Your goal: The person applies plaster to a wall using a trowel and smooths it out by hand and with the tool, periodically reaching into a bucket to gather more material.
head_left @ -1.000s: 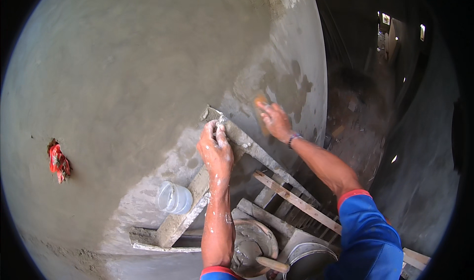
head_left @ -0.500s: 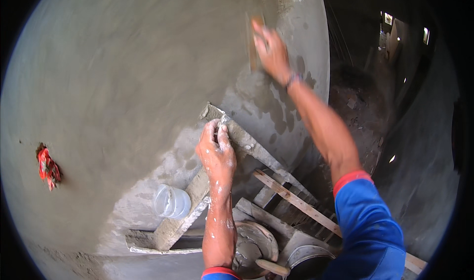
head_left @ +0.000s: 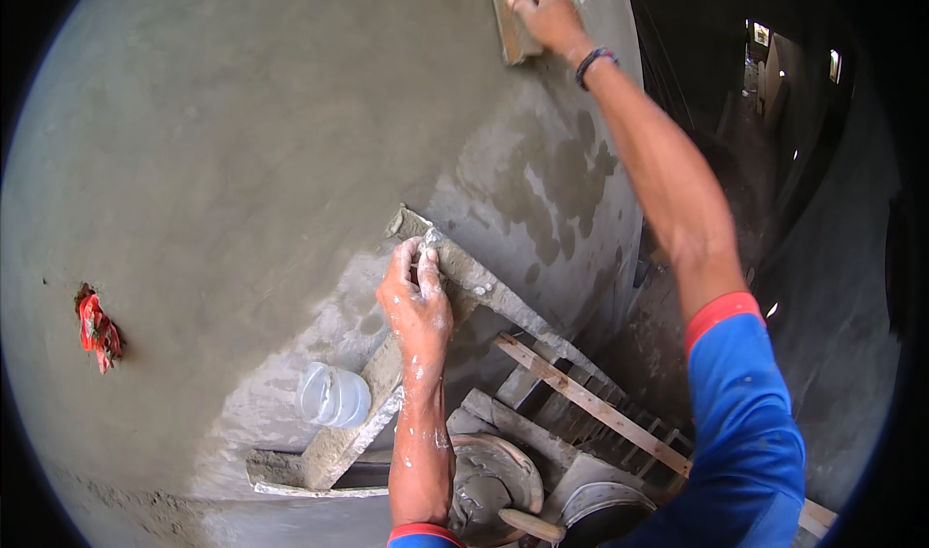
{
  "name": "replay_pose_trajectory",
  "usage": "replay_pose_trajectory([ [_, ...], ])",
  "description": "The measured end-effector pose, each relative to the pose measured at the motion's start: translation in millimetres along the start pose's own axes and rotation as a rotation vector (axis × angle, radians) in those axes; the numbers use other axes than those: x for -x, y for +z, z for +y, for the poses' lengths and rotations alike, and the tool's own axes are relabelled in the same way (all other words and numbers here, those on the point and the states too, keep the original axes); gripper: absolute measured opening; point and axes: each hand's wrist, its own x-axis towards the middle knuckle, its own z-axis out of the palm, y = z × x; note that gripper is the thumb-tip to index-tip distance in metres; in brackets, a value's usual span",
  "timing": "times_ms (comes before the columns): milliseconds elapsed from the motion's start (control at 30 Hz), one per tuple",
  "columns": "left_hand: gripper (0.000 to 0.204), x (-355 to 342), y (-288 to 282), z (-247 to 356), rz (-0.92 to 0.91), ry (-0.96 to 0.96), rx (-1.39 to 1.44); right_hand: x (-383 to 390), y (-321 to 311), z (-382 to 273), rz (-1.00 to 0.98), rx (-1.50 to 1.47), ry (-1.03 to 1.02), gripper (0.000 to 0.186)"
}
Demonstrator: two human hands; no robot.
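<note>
step: floating the wet plaster wall (head_left: 242, 142) with a wooden float (head_left: 510, 21), up high at the far right of the curved surface; looks to me like a smoothing pass, not laying on fresh mix

doing it well: I'd keep the float flat to the wall, light even pressure, long overlapping sweeps; tipping an edge would likely gouge that wet skin; the darker damp patches (head_left: 552, 190) just below the float look less set to me, so go easier there

right hand (head_left: 547, 11): arm stretched right up, fingers spread fairly wide and lying over the float's back, pressing it to the wall; more a flat palm push than a tight fist; dark wristband (head_left: 592, 62) on that wrist

left hand (head_left: 416, 296): lower down near the middle, fingers curled closed over the top end of a mortar-caked board (head_left: 474, 277) leaning against the wall; seems to be bracing there; hand and forearm speckled with plaster

float location: top of the view, against the wall, partly hidden under the right hand

around: clear plastic container (head_left: 332, 395) at the wall's foot, left of the left forearm; wooden ladder (head_left: 590, 408) running off to the near right; bucket (head_left: 605, 509) and a mortar pan (head_left: 494, 480) near the bottom; red rag (head_left: 97, 327) stuck on the wall far left
</note>
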Motion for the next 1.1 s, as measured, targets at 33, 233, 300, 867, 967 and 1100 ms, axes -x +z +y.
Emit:
replay_pose_trajectory([
  [33,0.016,0.3,-3.5,-1.3,-0.002,-0.032,-0.002,22.2,19.4,-1.2,0.082,-0.077,-0.008,0.042],
  [233,0.015,-1.7,-7.8,0.0,0.007,0.028,-0.026,266.9,68.4,55.4,-0.172,-0.042,0.317,0.047],
  [300,0.015,-4.5,-6.1,1.7,-0.013,-0.008,-0.005,260.8,49.8,71.1,-0.232,0.025,0.344,0.045],
  [867,0.019,-1.9,-9.0,-4.6,0.071,0.118,-0.051,295.3,79.8,16.7,-0.112,-0.078,0.437,0.043],
  [967,0.019,-5.8,-9.1,-3.3,0.054,0.101,-0.036,252.7,54.6,-3.5,-0.076,-0.073,0.360,0.042],
  [1100,0.017,-2.2,-3.4,-3.7,0.047,0.046,0.009,114.9,26.7,-90.6,0.144,-0.115,-0.145,0.041],
])
